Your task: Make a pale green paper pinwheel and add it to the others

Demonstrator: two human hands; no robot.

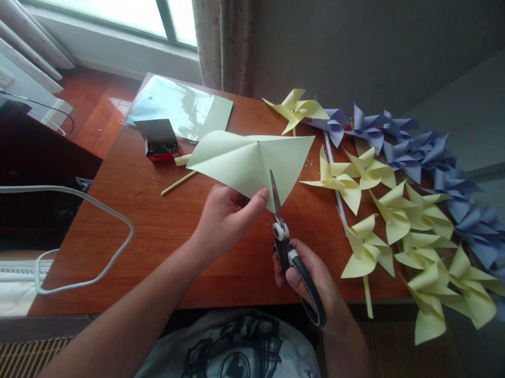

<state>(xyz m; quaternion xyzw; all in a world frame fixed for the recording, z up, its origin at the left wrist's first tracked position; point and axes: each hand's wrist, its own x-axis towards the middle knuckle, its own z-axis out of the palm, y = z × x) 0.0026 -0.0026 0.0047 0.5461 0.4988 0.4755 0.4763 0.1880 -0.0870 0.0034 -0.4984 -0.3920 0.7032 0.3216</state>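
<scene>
A creased pale yellow-green paper sheet (233, 153) is pinched at its near edge by my left hand (229, 219), thumb on top. The sheet is held above the table, with fold lines meeting near its middle. My right hand (307, 266) grips a pair of scissors (281, 236) with black and white handles, fingers in the loops. The scissors' blades lie at the sheet's near right corner, close to my left thumb, pointing away from me. Whether the lower blade is under the paper is hard to see.
Several yellow pinwheels (362, 247) and purple pinwheels (402, 155) crowd the table's right side. A small open red box (163, 152) of fasteners stands left of the sheet, near a thin yellow paper stick (178, 183). Behind lies a plastic-wrapped paper pack (176, 107). A white cable (126, 227) loops over the left edge.
</scene>
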